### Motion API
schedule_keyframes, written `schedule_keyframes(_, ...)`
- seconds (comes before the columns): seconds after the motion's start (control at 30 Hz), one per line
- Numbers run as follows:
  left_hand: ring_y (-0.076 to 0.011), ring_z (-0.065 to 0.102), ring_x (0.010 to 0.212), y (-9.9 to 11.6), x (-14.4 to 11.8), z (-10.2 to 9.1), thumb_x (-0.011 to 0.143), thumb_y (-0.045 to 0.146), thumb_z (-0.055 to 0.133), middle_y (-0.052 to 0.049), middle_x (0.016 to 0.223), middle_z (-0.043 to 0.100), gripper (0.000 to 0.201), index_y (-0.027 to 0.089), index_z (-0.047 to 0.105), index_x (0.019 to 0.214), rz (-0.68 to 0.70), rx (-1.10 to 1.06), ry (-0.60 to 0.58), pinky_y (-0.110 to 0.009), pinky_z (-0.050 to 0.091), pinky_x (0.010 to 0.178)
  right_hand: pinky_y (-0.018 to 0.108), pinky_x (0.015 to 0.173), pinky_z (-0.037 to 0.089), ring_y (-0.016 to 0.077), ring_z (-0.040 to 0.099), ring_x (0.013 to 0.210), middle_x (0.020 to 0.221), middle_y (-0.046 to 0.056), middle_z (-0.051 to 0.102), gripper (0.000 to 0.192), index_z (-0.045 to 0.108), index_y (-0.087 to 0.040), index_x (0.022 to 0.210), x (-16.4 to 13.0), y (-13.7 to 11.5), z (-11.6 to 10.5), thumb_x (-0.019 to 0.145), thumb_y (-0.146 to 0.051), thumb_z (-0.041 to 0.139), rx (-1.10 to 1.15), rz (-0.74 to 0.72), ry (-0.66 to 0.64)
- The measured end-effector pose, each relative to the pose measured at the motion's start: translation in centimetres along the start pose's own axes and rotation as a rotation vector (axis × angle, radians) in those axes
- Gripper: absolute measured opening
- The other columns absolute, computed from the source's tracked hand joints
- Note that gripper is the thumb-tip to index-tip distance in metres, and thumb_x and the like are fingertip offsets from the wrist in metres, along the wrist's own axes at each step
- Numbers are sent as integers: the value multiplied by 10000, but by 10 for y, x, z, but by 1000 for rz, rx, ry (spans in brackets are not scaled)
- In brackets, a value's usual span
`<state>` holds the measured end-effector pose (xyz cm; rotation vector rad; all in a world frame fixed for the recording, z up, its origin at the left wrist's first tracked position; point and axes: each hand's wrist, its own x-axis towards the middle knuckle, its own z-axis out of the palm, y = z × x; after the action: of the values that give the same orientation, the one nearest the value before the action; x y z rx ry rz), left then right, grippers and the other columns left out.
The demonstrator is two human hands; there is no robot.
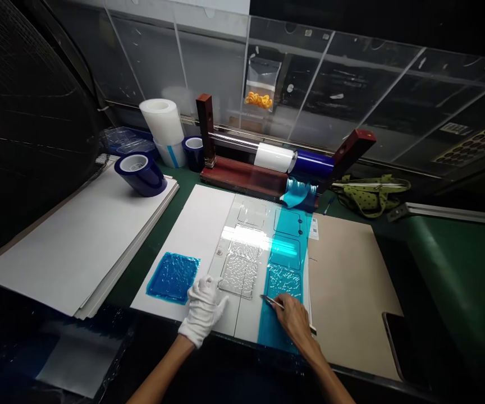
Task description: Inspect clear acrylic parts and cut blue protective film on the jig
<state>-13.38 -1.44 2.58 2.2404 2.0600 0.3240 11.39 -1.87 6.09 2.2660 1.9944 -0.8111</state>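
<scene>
At the left of the white board, a crinkled blue film square point(173, 277) lies flat. Just right of it the white-gloved left hand point(203, 311) rests loosely open, fingertips touching a clear textured film square point(239, 275). Further right, the bare right hand point(295, 320) pinches thin metal tweezers point(271, 301), tip on the blue film strip point(283, 269).

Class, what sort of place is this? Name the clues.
Probably a factory workbench for applying protective film: film rolls on a dispenser rack, blue film strip on the board, tweezers in the right hand.
</scene>
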Motion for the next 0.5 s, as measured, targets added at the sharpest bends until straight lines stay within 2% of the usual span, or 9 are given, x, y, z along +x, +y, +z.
schedule_keyframes(0.13, -308, 513, 1012, 10, -17, 17, 779, 406, 609, -155, 1118, 567, 452, 178, 613, 1170, 50, 14, 20, -446, 401, 888, 264, 642, 351, 220, 613, 830, 870, 67, 678, 172, 666, -184, 817, -3, -7, 17, 837, -219, 499, 158, 31, -14)
schedule_keyframes(0.27, -330, 520, 1011, 14, -16, 28, 806, 404, 585, -176, 1130, 574, 440, 167, 618, 1175, 60, 29, 62, -458, 413, 856, 256, 620, 387, 189, 606, 735, 755, 45, 671, 168, 670, -175, 769, 2, -5, 23, 787, -271, 533, 393, 51, -87)
schedule_keyframes(0.4, -332, 553, 987, 12, -5, 29, 827, 382, 568, -157, 1105, 611, 396, 231, 612, 1191, 86, 22, 91, -454, 433, 790, 230, 475, 399, 134, 526, 534, 595, 7, 578, 280, 658, -146, 755, 6, 1, 27, 742, -390, 522, 647, 79, -205)
schedule_keyframes(0.5, -297, 583, 972, 7, 5, 23, 856, 303, 532, -123, 1070, 645, 321, 278, 626, 1163, 108, -4, 104, -436, 436, 781, 222, 431, 393, 115, 483, 498, 572, -11, 526, 342, 643, -138, 747, 7, 2, 30, 682, -456, 537, 789, 101, -245)
